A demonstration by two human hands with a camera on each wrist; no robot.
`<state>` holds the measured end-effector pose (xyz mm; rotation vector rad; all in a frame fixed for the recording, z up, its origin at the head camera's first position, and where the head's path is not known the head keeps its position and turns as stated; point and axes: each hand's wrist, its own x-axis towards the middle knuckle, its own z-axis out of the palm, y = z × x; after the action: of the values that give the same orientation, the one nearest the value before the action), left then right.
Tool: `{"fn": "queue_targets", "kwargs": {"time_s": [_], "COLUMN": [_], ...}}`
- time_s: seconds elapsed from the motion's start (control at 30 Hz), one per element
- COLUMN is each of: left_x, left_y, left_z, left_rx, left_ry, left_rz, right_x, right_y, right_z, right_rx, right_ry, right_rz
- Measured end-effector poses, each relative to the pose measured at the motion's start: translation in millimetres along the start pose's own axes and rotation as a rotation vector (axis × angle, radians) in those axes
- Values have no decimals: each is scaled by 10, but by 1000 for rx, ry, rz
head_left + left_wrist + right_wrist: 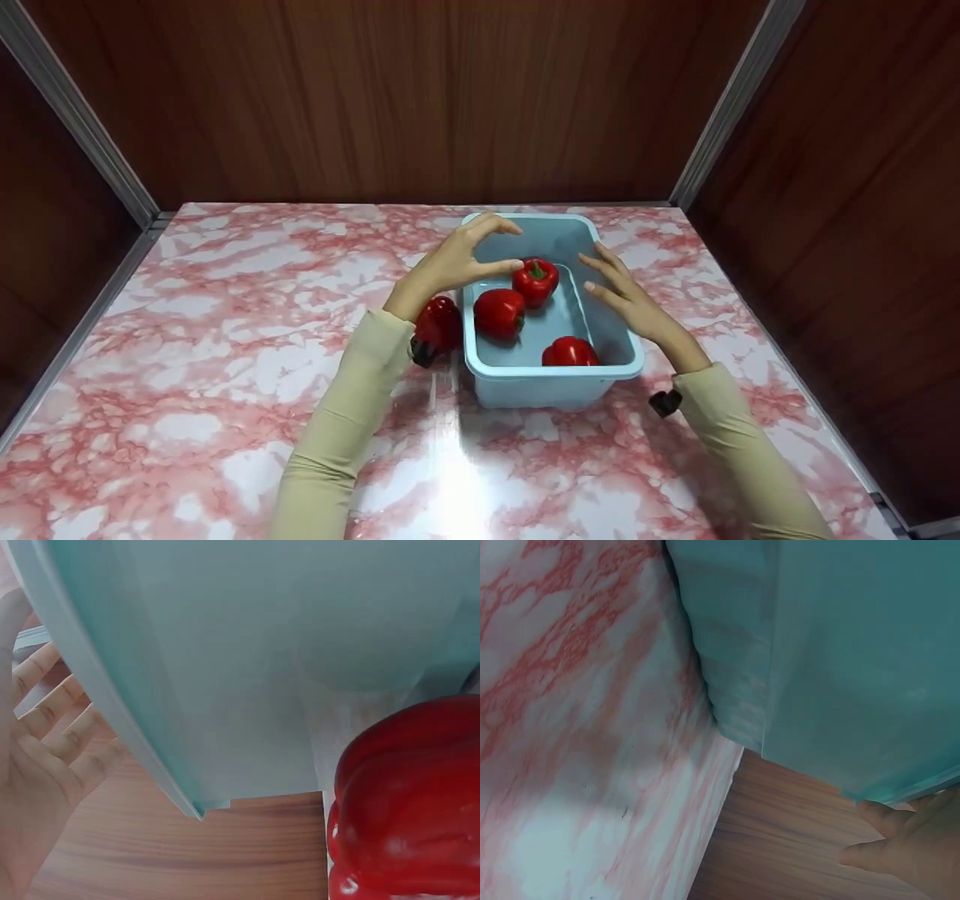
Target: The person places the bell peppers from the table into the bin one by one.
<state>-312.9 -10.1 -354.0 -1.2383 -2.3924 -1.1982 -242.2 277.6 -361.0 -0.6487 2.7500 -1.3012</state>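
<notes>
A light blue plastic bin (555, 372) stands on the table with three red bell peppers inside. One pepper (541, 289) lies toward the back with its green stem up, another (498, 315) is by the left wall, and a third (570, 352) sits at the near end. My left hand (456, 259) hovers at the left rim, thumb and fingers parted, holding nothing. Over the right rim, my right hand (634, 304) has its fingers spread and grips nothing. A further red bell pepper (441, 322) lies outside, beside the bin's left wall, partly hidden by my left wrist.
The pink-and-white marbled table (225, 360) extends on both sides of the bin. Brown wood-grain panels (420, 105) enclose it at the back and sides, with grey metal strips (739, 97) at the corners.
</notes>
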Motion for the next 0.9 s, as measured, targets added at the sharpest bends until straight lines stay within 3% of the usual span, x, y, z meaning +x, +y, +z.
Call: {"fn": "queue_targets", "kwargs": {"time_s": [0.9], "left_x": [-126], "left_y": [-94], "left_z": [-1], "left_rx": [-19], "left_ry": [-1], "left_rz": [-6], "right_x": [5], "right_y": [13], "right_z": [-1], "right_rx": [13], "right_ry": [-2], "right_rz": [-18]}}
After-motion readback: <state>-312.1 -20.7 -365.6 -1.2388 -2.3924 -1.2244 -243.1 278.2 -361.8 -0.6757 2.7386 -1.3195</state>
